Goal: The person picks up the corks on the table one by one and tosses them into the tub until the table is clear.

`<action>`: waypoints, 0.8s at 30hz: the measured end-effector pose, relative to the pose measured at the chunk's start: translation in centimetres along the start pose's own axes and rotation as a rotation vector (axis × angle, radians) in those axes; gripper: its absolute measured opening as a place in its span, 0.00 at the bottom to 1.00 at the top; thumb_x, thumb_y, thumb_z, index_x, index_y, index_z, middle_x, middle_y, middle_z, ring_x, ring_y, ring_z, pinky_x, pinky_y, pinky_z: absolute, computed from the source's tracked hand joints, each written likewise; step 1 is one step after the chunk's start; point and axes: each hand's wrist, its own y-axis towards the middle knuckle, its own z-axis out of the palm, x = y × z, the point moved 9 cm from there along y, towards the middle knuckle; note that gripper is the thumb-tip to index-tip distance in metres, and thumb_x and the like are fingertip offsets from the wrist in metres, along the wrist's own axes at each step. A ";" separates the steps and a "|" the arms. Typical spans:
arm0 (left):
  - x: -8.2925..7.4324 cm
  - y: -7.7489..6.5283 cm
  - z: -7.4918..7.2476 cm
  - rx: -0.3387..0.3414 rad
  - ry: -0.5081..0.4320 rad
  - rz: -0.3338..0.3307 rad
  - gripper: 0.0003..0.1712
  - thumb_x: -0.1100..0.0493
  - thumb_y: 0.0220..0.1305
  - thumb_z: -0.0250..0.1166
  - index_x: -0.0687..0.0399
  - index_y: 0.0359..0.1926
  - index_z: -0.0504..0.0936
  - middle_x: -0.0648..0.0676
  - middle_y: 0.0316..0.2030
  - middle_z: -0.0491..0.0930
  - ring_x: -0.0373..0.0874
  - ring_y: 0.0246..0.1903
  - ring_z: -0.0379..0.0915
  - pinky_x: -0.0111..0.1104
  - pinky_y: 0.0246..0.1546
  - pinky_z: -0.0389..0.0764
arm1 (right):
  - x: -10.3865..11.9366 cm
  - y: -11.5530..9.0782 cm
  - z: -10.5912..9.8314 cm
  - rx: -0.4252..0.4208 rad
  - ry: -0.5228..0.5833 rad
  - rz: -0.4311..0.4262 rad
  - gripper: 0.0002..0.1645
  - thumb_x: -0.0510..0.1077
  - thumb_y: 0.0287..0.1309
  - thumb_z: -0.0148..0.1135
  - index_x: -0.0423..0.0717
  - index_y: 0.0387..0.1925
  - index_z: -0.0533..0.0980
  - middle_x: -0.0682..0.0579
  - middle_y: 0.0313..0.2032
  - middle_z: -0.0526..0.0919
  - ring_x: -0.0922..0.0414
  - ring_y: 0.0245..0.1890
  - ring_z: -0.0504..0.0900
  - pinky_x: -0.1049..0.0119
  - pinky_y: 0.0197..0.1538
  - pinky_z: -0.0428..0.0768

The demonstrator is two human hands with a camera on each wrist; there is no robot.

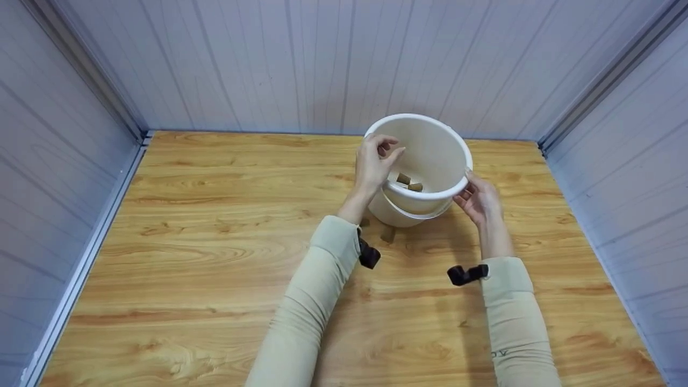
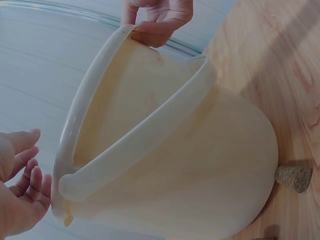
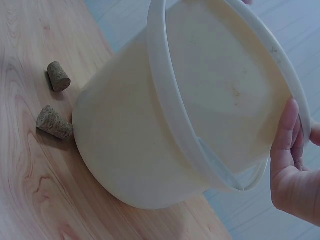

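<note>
A white plastic bucket with a handle stands on the wooden surface. My right hand grips its rim on the right, thumb and fingers on either side, as the right wrist view shows. Over the rim's left side is my left hand, its fingers loosely bent and nothing seen between them. Two corks lie inside the bucket. Outside, close to its base, one cork lies with a second cork a little apart from it. The left forearm partly hides that pair in the head view.
The wood-grain tabletop runs around the bucket. A pale panelled wall rises close behind it, with a left side wall and a right side wall enclosing the surface.
</note>
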 end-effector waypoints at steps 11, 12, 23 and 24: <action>0.2 -1.0 -1.8 -0.084 -0.118 0.063 0.08 0.64 0.54 0.63 0.67 0.33 0.79 0.54 0.26 0.71 0.42 0.26 0.67 0.25 0.26 0.71 | -0.1 -0.2 0.2 -0.001 0.032 0.019 0.08 0.39 0.58 0.53 0.34 0.31 0.71 0.46 0.21 0.75 0.54 0.18 0.77 0.67 0.22 0.76; 0.3 -1.1 -2.0 -0.088 -0.130 0.058 0.08 0.64 0.54 0.63 0.67 0.33 0.78 0.54 0.26 0.71 0.41 0.25 0.67 0.24 0.26 0.70 | -0.1 -0.2 0.1 -0.003 0.024 0.020 0.09 0.39 0.59 0.52 0.34 0.30 0.71 0.46 0.20 0.75 0.54 0.18 0.77 0.67 0.22 0.76; 2.7 -2.3 -3.6 -0.139 -0.233 -0.003 0.09 0.63 0.57 0.61 0.66 0.35 0.77 0.53 0.27 0.72 0.37 0.26 0.66 0.24 0.23 0.69 | 0.1 -0.1 -0.3 -0.026 0.008 0.023 0.10 0.41 0.61 0.50 0.37 0.30 0.73 0.47 0.21 0.76 0.54 0.19 0.77 0.67 0.23 0.76; 3.0 -2.4 -3.7 -0.143 -0.234 -0.007 0.08 0.63 0.57 0.61 0.66 0.35 0.77 0.53 0.27 0.72 0.37 0.26 0.66 0.24 0.23 0.69 | 0.1 -0.1 -0.3 -0.025 0.007 0.021 0.10 0.40 0.61 0.50 0.37 0.30 0.73 0.47 0.21 0.76 0.54 0.19 0.77 0.67 0.23 0.76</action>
